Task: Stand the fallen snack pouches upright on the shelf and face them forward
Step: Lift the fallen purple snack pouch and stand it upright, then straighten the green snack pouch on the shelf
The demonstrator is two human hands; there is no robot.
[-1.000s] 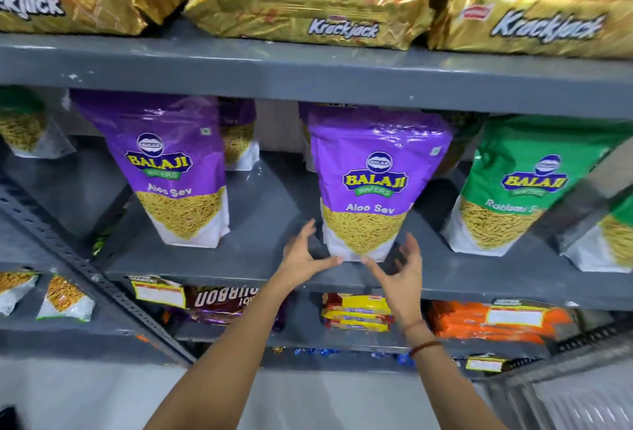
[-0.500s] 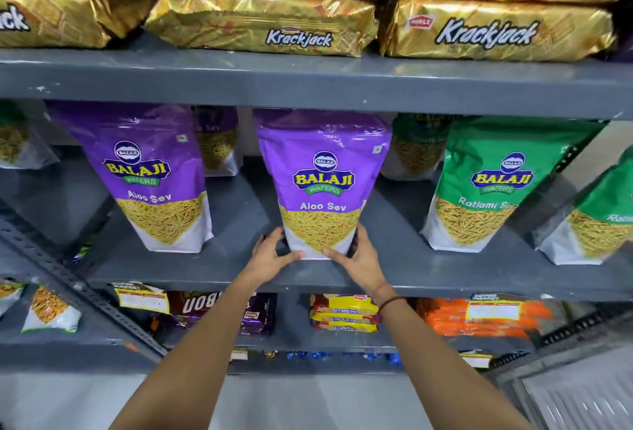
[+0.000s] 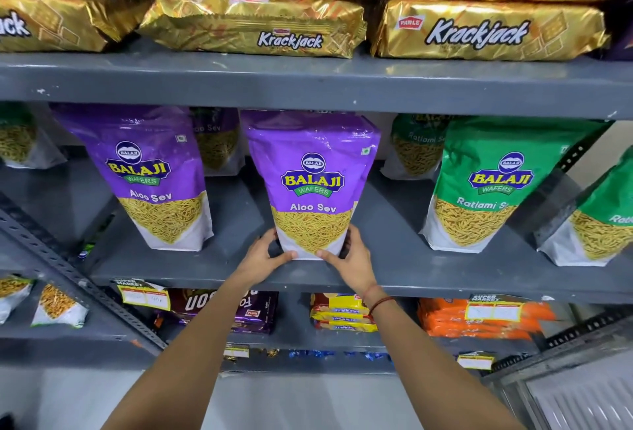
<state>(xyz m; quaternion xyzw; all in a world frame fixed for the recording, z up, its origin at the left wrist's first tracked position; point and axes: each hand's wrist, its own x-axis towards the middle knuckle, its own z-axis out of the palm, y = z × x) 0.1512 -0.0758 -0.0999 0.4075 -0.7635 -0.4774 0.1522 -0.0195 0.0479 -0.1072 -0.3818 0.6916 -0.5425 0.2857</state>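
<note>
**Square up the middle purple pouch**

Your left hand [image 3: 262,258] and right hand [image 3: 352,263] are cupped around the bottom corners of the purple pouch [image 3: 312,186], thumbs pressed on its white front. It stands upright on the grey shelf [image 3: 219,270] near the front edge, label facing you. Keep the grip low and light, so the base settles flat instead of buckling. Turn it by the corners until its front runs parallel with the shelf edge, then check it stays balanced as you loosen your fingers. The other purple pouch [image 3: 150,176] to the left and the green pouch [image 3: 493,186] to the right already stand facing forward; line yours up with them. More pouches stand further back, partly hidden.
</note>
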